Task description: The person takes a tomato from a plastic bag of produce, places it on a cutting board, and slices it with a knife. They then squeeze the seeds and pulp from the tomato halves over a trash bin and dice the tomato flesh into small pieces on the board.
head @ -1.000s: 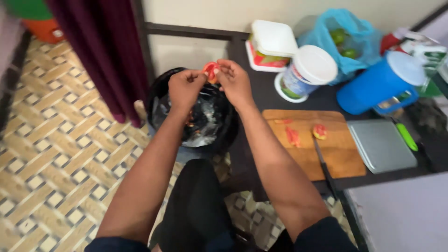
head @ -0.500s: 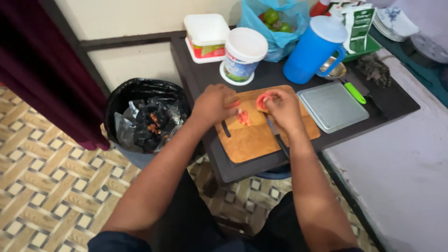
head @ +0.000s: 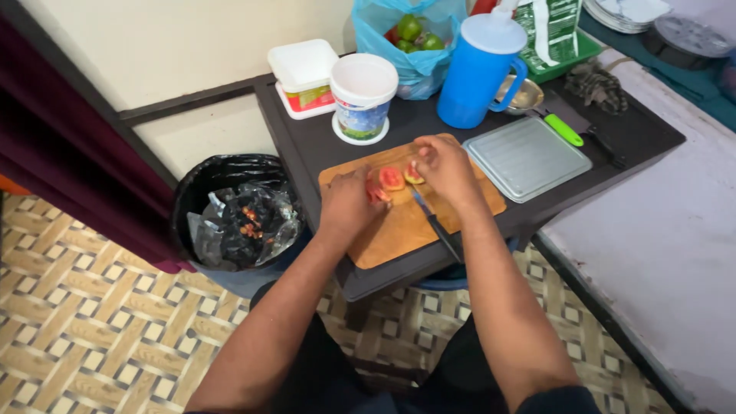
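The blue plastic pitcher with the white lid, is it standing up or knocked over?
Standing up. The blue plastic pitcher sits upright on the dark table, its white lid on top and its handle at the side.

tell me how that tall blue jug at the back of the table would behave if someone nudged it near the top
The blue jug stands tall and narrow on the dark table, so a high push would likely tip it rather than slide it. Its side handle makes lifting easy. How full it is cannot be seen, so its weight is unclear; its white lid looks closed.

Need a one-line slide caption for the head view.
Both hands, left hand and right hand, handle red fruit pieces on a wooden cutting board beside a knife.
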